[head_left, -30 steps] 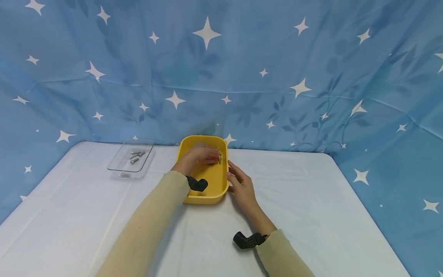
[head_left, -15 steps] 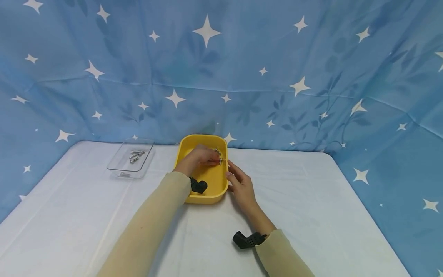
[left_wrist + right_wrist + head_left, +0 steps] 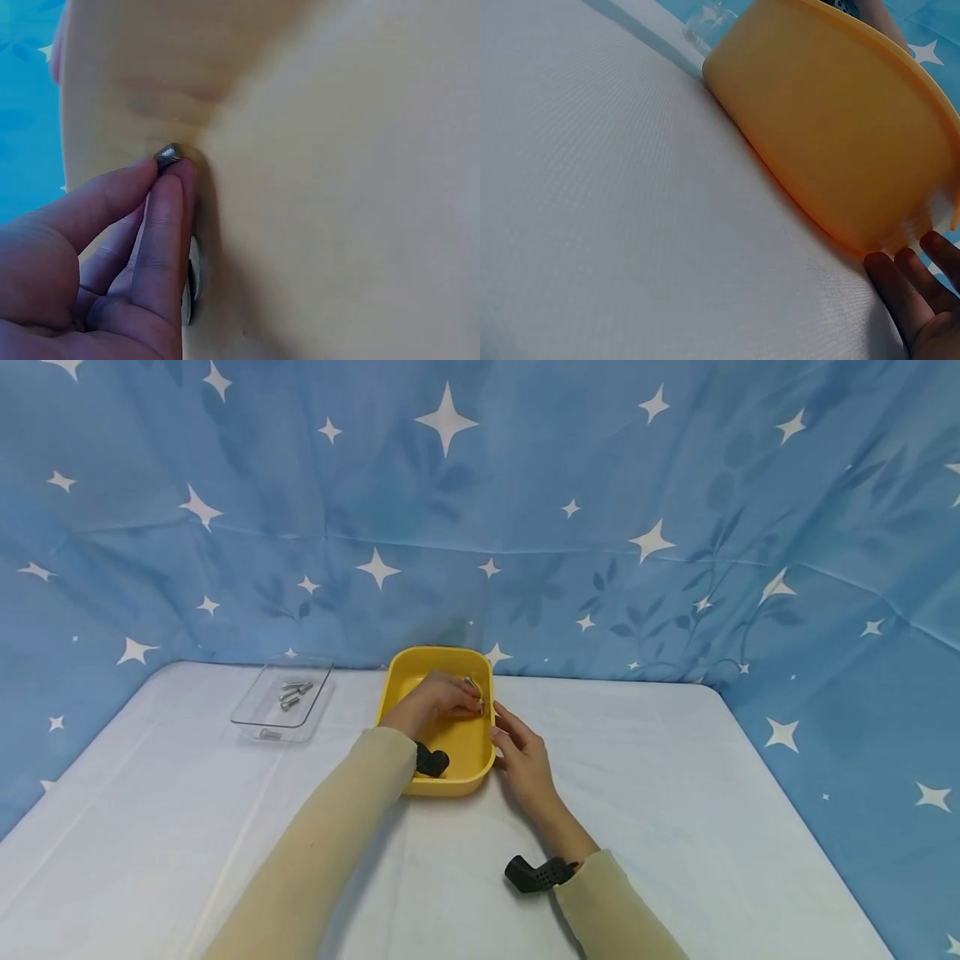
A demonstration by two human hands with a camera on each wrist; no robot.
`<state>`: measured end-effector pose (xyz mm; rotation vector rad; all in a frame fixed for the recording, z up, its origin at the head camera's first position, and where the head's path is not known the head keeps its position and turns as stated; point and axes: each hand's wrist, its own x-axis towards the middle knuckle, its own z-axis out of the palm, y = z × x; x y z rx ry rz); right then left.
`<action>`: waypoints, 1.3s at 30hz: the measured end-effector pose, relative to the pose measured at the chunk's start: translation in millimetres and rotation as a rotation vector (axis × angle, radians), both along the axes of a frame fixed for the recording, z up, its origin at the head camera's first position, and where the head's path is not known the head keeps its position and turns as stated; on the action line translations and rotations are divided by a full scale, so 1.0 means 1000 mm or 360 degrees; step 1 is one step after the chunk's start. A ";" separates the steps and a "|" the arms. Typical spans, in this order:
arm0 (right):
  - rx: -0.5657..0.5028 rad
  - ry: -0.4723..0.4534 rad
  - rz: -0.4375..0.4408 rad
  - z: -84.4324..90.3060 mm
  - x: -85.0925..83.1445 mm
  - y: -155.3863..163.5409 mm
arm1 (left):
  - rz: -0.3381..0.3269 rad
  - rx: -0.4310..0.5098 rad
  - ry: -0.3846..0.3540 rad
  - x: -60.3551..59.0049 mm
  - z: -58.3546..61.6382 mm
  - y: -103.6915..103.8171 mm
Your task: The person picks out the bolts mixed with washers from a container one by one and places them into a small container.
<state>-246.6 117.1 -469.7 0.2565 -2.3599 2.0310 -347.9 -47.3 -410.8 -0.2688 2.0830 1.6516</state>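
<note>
My left hand (image 3: 442,700) reaches into the yellow bin (image 3: 448,787), by its right wall. Thumb and forefinger pinch a bolt (image 3: 169,156), whose knurled end shows between the fingertips in the left wrist view. Another bolt (image 3: 471,682) lies just beyond the fingers inside the bin. Low behind the fingers, shiny metal pieces (image 3: 196,274) show partly hidden. My right hand (image 3: 521,758) is at the bin's right side from outside, its fingers lightly bent with the tips at the wall in the right wrist view.
A clear plastic box (image 3: 321,710) with several bolts (image 3: 291,695) stands at the back left of the white-covered table (image 3: 637,810). Behind the table hangs a blue curtain (image 3: 525,485) with white stars.
My left hand has shifted slightly right towards the bin's wall, its fingers closing on the bolt. The right hand stays at the bin's side.
</note>
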 end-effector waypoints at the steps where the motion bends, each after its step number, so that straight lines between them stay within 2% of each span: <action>1: 0.0001 0.0001 0.0001 0.000 0.000 0.000 | -0.0005 0.0000 -0.0003 0.000 0.000 0.000; 12: 0.0020 -0.0050 -0.0004 0.006 0.001 -0.002 | -0.0001 0.0028 -0.0025 -0.001 0.000 -0.001; 22: -0.0003 -0.0030 0.0010 0.005 -0.001 0.000 | -0.0007 -0.0085 0.0050 0.002 0.007 -0.001; 26: -0.0005 -0.0042 -0.0002 0.003 0.000 0.000 | -0.0015 -0.0076 0.0089 0.004 0.008 -0.002; 32: -0.0035 -0.0045 0.0020 -0.001 0.000 -0.002 | -0.0091 -0.0161 0.0159 0.011 0.012 -0.017; 35: -0.0035 -0.0021 0.0021 -0.001 0.000 -0.002 | -0.0126 -0.0151 0.0200 0.014 0.019 -0.027; 39: -0.0016 -0.0007 0.0000 -0.001 0.001 -0.002 | -0.0132 -0.0050 0.0239 0.015 0.027 -0.042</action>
